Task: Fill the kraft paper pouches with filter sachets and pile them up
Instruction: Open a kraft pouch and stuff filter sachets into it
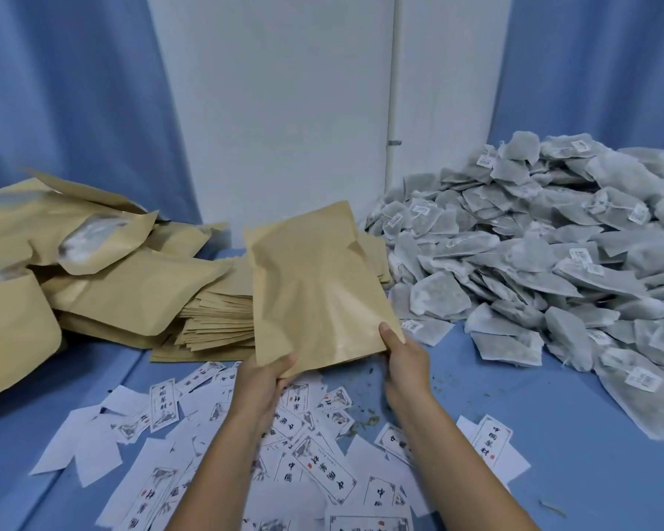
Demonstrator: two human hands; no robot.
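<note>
Both hands grip one kraft pouch (315, 285) by its near edge: the left hand (267, 371) holds the left corner and the right hand (401, 356) pinches the right. They hold it tilted up at centre (probably to work its mouth open for filling). The flat stack of empty pouches (219, 316) lies just behind it. Filled pouches (93, 262) pile at the left and the sachet heap (533, 262) sits at the right, both close by. Printed labels (246, 435) litter the blue-covered table (552, 435). Blue curtains (73, 90) flank a white wall (269, 109).
</note>
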